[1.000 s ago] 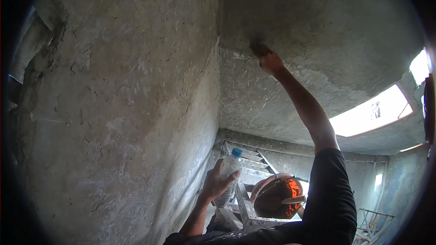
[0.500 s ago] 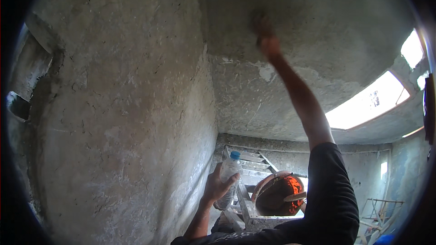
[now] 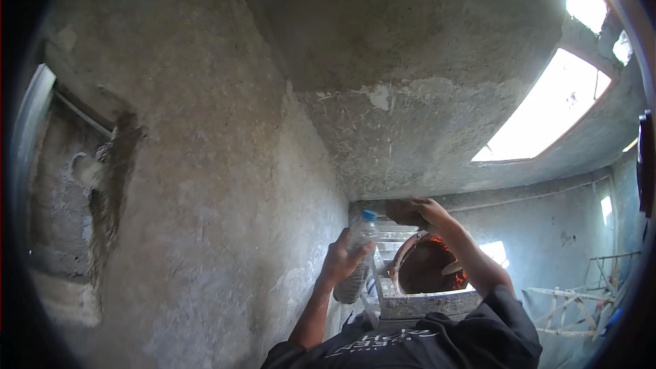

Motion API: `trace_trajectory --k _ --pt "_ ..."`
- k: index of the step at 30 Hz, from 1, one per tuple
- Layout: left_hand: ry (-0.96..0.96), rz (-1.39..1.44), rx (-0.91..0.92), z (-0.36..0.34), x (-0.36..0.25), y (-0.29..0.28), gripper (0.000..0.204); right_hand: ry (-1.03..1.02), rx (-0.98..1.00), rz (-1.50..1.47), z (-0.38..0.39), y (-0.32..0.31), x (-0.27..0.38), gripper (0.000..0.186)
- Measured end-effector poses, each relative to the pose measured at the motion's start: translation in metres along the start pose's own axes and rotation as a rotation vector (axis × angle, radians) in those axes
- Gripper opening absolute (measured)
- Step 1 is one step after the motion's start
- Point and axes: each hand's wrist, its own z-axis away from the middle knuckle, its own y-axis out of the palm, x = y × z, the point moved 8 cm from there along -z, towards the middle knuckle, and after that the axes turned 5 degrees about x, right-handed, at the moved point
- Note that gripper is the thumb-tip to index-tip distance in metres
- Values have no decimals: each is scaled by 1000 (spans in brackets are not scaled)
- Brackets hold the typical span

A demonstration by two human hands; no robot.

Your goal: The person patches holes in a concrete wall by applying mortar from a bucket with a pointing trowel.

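Observation:
My left hand [image 3: 342, 260] is wrapped round a clear plastic bottle [image 3: 352, 281] with a blue cap, tilted slightly to the right. My right hand [image 3: 430, 210] is closed on a dark grey-brown block [image 3: 404, 213], perhaps a sponge, just right of the bottle's cap; its exact kind does not show. Below that hand, a bucket [image 3: 403, 260] with an orange-splashed inner wall stands on a wooden ladder [image 3: 424, 306]. Inside the bucket is dark brown stuff, and a pale handle [image 3: 452, 268] juts out at its right side. My right forearm hides part of the bucket's rim.
A rough plastered wall [image 3: 205, 198] rises close on my left, with a recess [image 3: 65, 184] in it. Overhead is a sloping plastered ceiling [image 3: 410, 116], darker in its upper part, with a bright opening [image 3: 547, 116] at the right. A pale frame [image 3: 567, 311] stands at lower right.
My right hand has come down from the ceiling to just above the bucket. My left hand still holds the bottle. The view has shifted, showing more of the recess on the left.

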Motion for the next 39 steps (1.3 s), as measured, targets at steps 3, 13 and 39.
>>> trace_trajectory --k 3,13,39 --pt "-90 -118 51 -4 -22 8 58 -18 43 -125 30 9 -14 33" --pt "-267 -455 310 9 -33 65 88 -71 -17 -358 64 1 -60 35" --pt "56 -36 -358 85 -49 -9 43 104 135 909 103 -85 -90 28"
